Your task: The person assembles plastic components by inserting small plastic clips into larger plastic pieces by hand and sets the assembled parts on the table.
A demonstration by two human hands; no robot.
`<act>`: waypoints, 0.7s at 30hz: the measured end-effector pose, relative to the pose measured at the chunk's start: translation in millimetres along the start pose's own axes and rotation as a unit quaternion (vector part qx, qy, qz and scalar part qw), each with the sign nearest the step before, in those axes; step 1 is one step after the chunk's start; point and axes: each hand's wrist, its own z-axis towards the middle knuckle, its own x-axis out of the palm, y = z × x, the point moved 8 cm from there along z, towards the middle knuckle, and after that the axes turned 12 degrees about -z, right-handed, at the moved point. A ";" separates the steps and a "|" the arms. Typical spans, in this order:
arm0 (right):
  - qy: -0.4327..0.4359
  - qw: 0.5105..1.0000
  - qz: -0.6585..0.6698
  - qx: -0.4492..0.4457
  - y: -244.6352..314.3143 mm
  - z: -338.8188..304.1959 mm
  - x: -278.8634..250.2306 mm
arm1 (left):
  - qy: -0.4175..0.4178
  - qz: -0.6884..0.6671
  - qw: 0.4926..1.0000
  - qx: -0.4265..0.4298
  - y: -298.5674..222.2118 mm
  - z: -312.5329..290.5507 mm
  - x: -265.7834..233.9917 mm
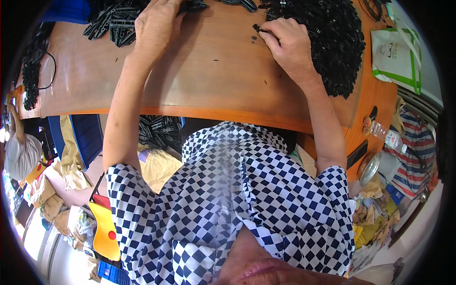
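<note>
My left hand reaches to the far edge of the view, its fingers curled and partly cut off. A black plastic part sticks out to the right from its fingers and seems held there. Left of that hand lies a heap of long black plastic parts. My right hand is closed in a pinch at the left edge of a large pile of small black pieces. A small black piece shows at its thumb and fingertips. Tiny black crumbs lie just below it on the table.
The brown wooden table curves across in front of me. A blue bin stands at the far left, near black strands. To the right are a white-green bag and a clear bottle. Another person sits at far left.
</note>
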 end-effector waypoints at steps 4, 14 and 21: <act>0.025 0.829 0.476 0.294 -18.1 -19.0 22.6 | -0.009 -0.385 0.896 -0.223 41.7 -22.6 28.0; 0.063 0.750 0.585 0.303 18.7 -28.2 9.4 | 0.015 -0.849 0.448 -0.279 -25.5 -77.7 96.0; 0.045 0.764 0.578 0.283 28.9 -28.7 2.1 | 0.001 -0.862 0.418 -0.287 -35.3 -83.1 101.7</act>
